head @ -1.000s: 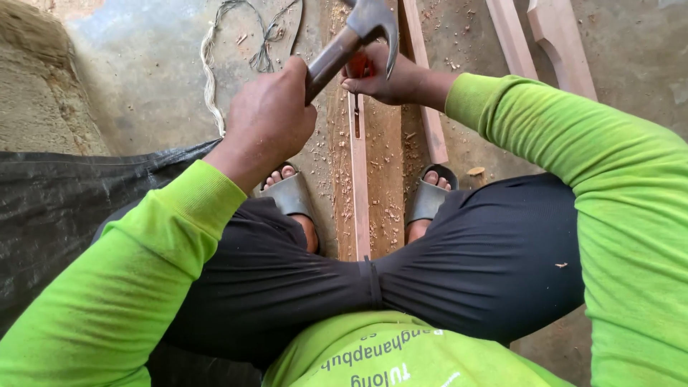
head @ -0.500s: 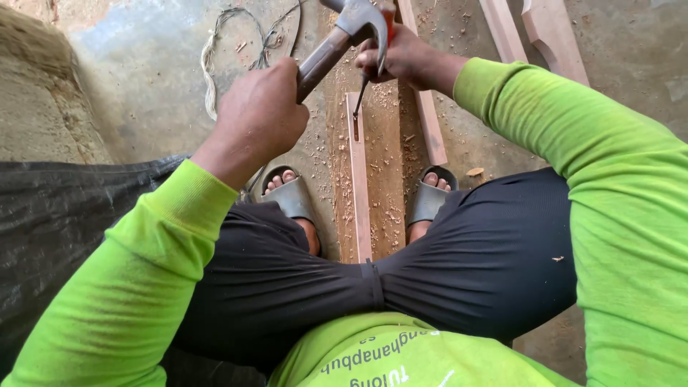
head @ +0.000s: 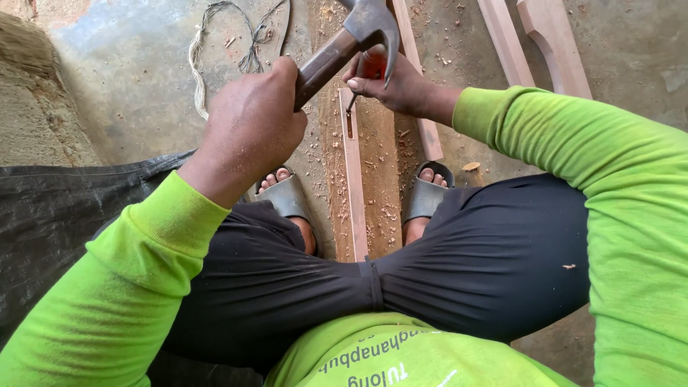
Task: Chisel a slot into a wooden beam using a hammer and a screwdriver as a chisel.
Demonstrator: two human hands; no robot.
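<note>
The wooden strip [head: 352, 179] is lying lengthwise on the ground between our two sandalled feet, running away from us, with a narrow slot cut near its far end. Going from the biggest things down: we are squatting over it in black trousers [head: 444, 265] and bright green sleeves [head: 595, 158], and a black sheet [head: 50, 215] is covering the ground on our left. Wider planks [head: 380, 136] are lying under and beside the strip, scattered with wood shavings, and two shaped pieces of timber [head: 552, 36] are resting at upper right, well apart from us.

Our left hand [head: 247, 132] is wrapping tight around the handle of a claw hammer [head: 358, 32], fingers closed fully on it; the metal head is hanging just above our other hand. Compared with half a second ago, the hammer head is sitting lower and nearer the strip, and the left fist is sitting a little further right.

Our right hand [head: 390, 82] is pinching the red handle of a chisel [head: 355, 93], whose thin blade is pointing down to the slot in the strip. This hand is holding almost the same place as before.

A tangle of pale string [head: 215, 43] is lying on the concrete at upper left.
</note>
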